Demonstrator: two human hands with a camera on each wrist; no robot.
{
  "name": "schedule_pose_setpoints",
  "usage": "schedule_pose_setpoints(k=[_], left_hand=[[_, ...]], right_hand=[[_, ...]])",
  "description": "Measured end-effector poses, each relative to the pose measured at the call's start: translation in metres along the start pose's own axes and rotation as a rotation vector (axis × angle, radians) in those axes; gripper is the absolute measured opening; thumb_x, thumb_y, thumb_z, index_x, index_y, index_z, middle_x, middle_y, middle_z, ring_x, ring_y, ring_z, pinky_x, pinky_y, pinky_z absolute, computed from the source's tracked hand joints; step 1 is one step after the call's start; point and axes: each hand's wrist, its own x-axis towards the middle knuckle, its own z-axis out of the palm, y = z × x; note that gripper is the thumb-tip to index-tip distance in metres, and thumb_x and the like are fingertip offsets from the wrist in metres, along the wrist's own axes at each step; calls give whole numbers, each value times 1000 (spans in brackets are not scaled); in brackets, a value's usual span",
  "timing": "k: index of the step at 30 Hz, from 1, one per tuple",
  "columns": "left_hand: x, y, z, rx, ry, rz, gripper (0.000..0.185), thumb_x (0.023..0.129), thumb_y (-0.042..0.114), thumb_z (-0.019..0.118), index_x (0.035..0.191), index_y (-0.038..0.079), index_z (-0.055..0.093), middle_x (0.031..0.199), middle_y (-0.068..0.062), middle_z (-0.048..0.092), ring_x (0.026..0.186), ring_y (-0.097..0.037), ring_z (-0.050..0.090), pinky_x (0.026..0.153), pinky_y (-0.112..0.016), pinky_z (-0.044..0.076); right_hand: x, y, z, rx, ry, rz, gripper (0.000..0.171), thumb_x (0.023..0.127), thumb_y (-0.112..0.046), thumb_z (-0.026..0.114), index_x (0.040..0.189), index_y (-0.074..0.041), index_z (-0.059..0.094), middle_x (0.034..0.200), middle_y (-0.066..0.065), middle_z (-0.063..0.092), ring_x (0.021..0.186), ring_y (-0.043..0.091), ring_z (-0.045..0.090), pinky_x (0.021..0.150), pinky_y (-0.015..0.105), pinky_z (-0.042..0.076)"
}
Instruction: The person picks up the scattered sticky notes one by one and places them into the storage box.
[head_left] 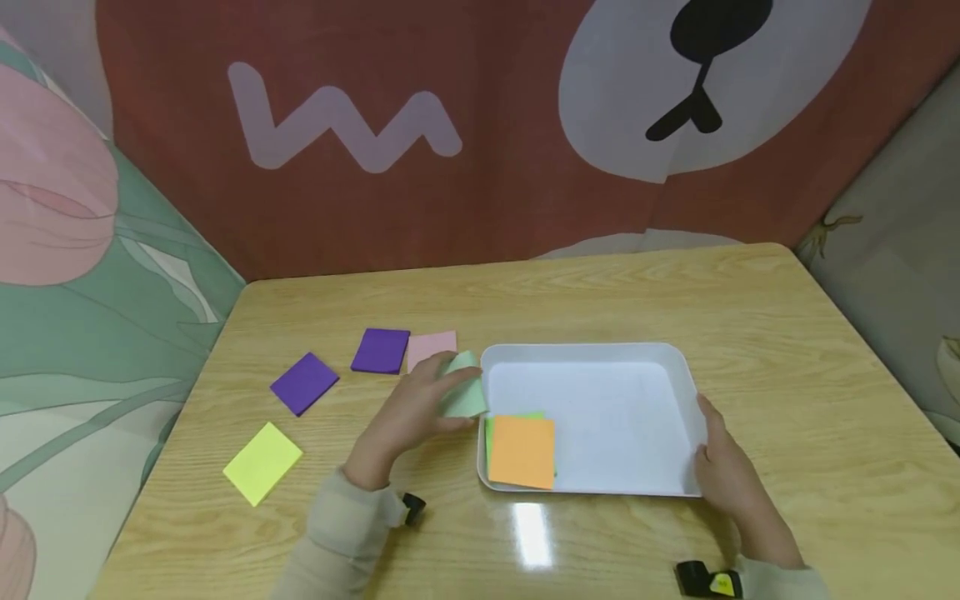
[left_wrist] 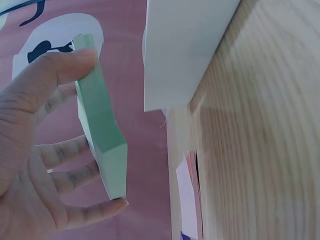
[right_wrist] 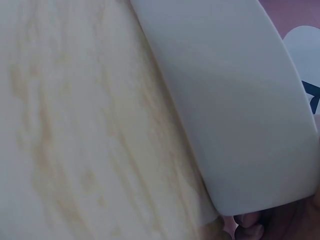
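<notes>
A pale green pad (head_left: 465, 392) is hanging tilted just off the left wall of a white tray (head_left: 678, 367), pinched by its edges in the left hand (head_left: 408, 417). The shallow, rounded tray is sitting flat on the bench, holding an orange pad (head_left: 522, 451) lying over a green one at its near-left corner.

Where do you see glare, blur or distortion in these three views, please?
Head view: a bright glare streak on the table just in front of the tray, and table edges bowed by the wide lens. Left wrist view: the green pad in the left hand is fairly sharp, the wood grain smeared. Right wrist view: soft and blurred throughout.
</notes>
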Motion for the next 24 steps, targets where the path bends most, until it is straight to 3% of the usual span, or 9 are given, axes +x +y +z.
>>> schedule_pose_setpoints(k=[6, 14, 24], left_hand=[[6, 6, 4, -50, -8, 29, 56, 64, 27, 75, 116, 18, 54, 124, -19, 39, 110, -32, 39, 85, -42, 36], [14, 17, 8, -51, -43, 55, 58, 64, 26, 75, 118, 19, 53, 126, -18, 38, 112, -31, 38, 87, -43, 35], [18, 18, 13, -42, -68, 78, 58, 65, 27, 74, 118, 19, 53, 127, -19, 36, 114, -31, 36, 87, -43, 35]], right_hand=[[1, 0, 0, 0, -16, 22, 58, 87, 2, 23, 135, 1, -10, 127, 40, 15, 114, 52, 17, 88, 59, 19], [-1, 2, 1, -3, -10, 18, 58, 87, 3, 23, 135, 2, -9, 126, 41, 16, 113, 53, 18, 88, 59, 20], [0, 2, 1, 9, 9, 4, 58, 87, 3, 23, 135, 1, -8, 128, 40, 14, 115, 52, 16, 88, 59, 19]])
